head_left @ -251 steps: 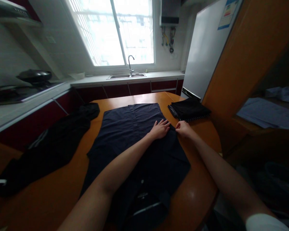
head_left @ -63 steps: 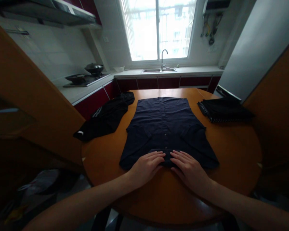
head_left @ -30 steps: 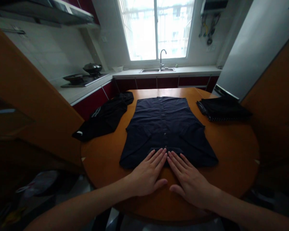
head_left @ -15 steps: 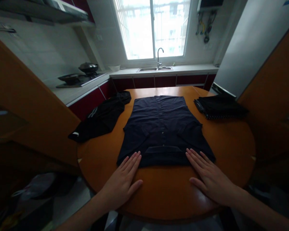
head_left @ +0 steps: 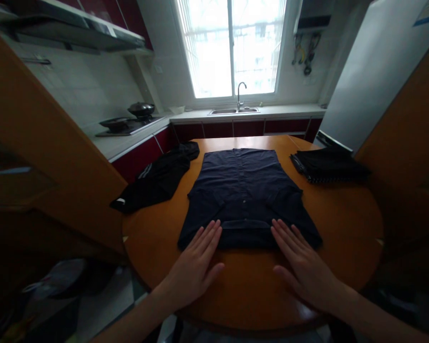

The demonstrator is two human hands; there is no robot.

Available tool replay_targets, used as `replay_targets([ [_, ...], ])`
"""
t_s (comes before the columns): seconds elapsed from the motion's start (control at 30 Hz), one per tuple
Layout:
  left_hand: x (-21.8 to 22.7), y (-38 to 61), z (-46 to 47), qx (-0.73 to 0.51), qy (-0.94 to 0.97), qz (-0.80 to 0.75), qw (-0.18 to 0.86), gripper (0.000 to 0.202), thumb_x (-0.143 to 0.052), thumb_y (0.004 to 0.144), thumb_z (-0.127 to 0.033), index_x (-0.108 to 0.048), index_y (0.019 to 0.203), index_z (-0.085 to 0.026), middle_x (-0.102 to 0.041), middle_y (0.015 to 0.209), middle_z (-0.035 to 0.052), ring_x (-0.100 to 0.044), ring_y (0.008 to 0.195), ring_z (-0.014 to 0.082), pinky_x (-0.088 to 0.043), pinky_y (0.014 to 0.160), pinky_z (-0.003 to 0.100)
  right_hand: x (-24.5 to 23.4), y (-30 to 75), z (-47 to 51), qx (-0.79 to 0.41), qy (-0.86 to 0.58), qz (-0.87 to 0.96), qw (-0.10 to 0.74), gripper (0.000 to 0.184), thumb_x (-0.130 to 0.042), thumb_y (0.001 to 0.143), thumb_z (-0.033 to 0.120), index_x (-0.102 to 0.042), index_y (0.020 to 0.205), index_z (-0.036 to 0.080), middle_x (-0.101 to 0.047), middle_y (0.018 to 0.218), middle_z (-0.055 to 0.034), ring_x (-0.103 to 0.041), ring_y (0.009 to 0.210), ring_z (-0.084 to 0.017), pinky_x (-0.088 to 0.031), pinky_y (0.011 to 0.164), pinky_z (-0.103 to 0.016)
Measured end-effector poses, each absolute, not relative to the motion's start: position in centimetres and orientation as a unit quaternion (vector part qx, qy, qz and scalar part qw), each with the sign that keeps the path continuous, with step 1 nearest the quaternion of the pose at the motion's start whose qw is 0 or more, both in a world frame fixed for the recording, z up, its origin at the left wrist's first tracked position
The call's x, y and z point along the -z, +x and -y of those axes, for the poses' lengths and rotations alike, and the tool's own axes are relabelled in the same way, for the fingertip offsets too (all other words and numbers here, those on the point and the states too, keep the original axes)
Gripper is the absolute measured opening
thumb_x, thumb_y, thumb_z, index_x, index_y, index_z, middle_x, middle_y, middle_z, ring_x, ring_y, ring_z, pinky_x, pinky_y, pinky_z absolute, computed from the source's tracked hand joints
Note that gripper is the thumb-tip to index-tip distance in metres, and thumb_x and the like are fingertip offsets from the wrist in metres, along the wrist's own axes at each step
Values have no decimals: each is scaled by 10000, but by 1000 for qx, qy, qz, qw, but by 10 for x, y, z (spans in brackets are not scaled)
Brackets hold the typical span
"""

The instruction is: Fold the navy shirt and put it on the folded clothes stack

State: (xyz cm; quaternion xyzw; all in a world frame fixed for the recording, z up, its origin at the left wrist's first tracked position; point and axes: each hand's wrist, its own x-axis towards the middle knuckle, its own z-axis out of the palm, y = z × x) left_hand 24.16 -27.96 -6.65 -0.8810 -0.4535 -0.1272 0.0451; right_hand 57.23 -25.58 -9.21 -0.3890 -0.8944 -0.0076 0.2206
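Note:
A dark navy button-front shirt (head_left: 241, 186) lies spread flat on the wooden table (head_left: 246, 290), its folded-over edge nearest me. Fingers of my left hand (head_left: 198, 262) rest flat on the left part of that near edge, thumb apart over the wood. On the right part of the same edge lies my right hand (head_left: 303, 262), fingers stretched out and thumb spread. Neither hand grips the cloth. Both sides of the shirt are tucked inward, and a few small buttons show down its middle.
To the left on the table lies a black garment (head_left: 160, 176) with light stripes. A stack of folded dark clothes (head_left: 332, 164) sits at the right. Beyond are a counter with a sink (head_left: 232, 111), a stove with pans (head_left: 141, 109), and a fridge (head_left: 364, 71).
Both hands have slid slightly inward along the shirt's near edge, closer to each other. The camera view has tilted up a little. The shirt keeps its shape.

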Motion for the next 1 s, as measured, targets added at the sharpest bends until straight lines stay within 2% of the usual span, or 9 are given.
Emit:
replay_targets([
  [0.2,71,281,247,92,-916,391,-1,803,-491,988,-502,-110,1603,-152,-181,1644,136,-132,1528,268,-197,1239,461,86,528,236,-17,-329,924,196,794,-550,931,309,-157,1598,132,-219,1635,-140,-181,1519,-267,-257,1222,-500],
  [0.3,76,279,246,72,-917,392,-17,827,-514,972,-518,-124,1600,-146,-154,1649,137,-128,1529,269,-170,1246,445,93,527,233,-29,-347,920,179,758,-541,937,311,-203,1590,127,-244,1628,-148,-206,1513,-265,-262,1221,-502],
  [0.57,76,277,247,83,-914,396,-25,781,-511,979,-457,-140,1596,-154,-164,1650,124,-157,1525,256,-197,1241,433,98,529,233,-40,-371,912,172,688,-512,928,261,-288,1565,124,-271,1622,-141,-240,1505,-258,-281,1214,-496],
  [0.7,75,276,239,72,-919,386,-2,686,-494,1001,-414,-231,1570,-135,-242,1628,139,-225,1509,253,-247,1225,415,97,528,231,-38,-375,909,180,662,-515,928,256,-328,1551,133,-339,1594,-149,-305,1481,-261,-270,1214,-513],
  [0.8,75,275,230,66,-929,364,26,609,-508,1006,-376,-325,1529,-126,-345,1584,159,-326,1471,257,-309,1196,407,99,526,226,-13,-375,909,179,591,-514,933,235,-415,1502,107,-417,1551,-157,-379,1445,-260,-286,1209,-503],
  [0.9,75,276,223,53,-939,336,59,522,-484,1013,-275,-381,1495,-101,-423,1536,175,-410,1426,258,-360,1165,391,103,523,218,30,-355,918,174,502,-521,933,193,-514,1420,70,-517,1474,-174,-478,1377,-259,-327,1195,-466],
  [1.0,72,279,219,36,-943,323,70,502,-395,984,-103,-387,1484,-63,-450,1513,189,-433,1410,252,-382,1152,374,104,521,211,69,-327,928,165,480,-517,916,129,-541,1388,44,-559,1426,-199,-535,1327,-271,-347,1186,-454],
])
